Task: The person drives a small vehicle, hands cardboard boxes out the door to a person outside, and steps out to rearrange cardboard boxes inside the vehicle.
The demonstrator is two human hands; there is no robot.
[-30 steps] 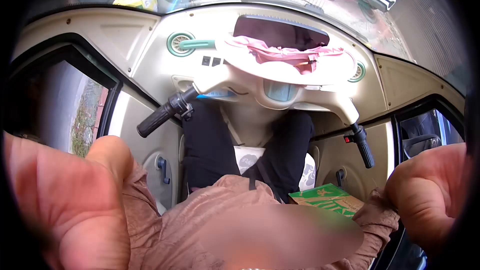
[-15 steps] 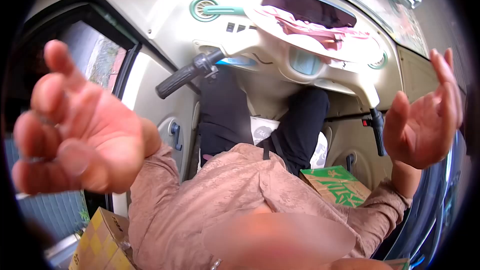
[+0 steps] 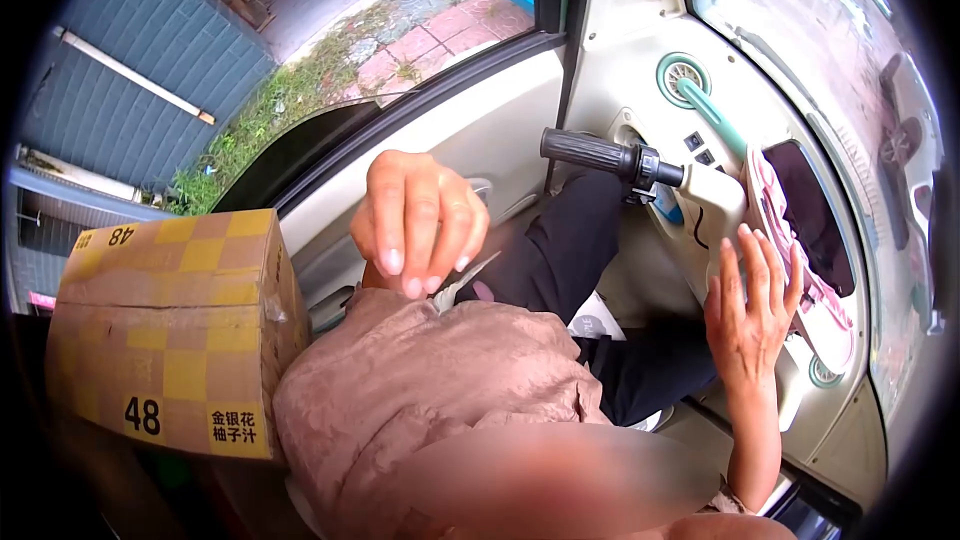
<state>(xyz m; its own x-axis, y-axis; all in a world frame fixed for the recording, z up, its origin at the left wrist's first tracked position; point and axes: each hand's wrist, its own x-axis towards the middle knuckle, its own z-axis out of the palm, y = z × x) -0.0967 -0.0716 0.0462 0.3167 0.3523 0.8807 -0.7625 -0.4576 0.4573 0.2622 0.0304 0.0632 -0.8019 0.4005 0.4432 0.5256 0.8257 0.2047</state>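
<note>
My left hand [image 3: 422,218] is raised over the left side of the brown patterned shirt [image 3: 430,370], with its fingers bent downward and drawn together. Just below the fingertips, a thin, pale grey, pointed piece [image 3: 466,278] sticks out above the dark trousers [image 3: 560,250]. Whether the fingers pinch it cannot be made out, and the thumb is hidden. My right hand [image 3: 755,315] is stretched out, fingers extended and slightly apart, with nothing in it. It is beside the pale handlebar column [image 3: 715,202] and the pink cloth [image 3: 800,265] on the dashboard.
At my left stands a cardboard box [image 3: 150,330] with yellow checks and "48" on it. Ahead are the black handlebar grip [image 3: 590,150] and a round green-rimmed vent [image 3: 682,78]. The door's open window frame [image 3: 430,80] runs along the left, with paving and grass outside.
The view has swung left, bringing the box and doorway into sight. My left hand has gone from spread, palm up, to bent fingers near the shirt. My right hand now reaches toward the dashboard.
</note>
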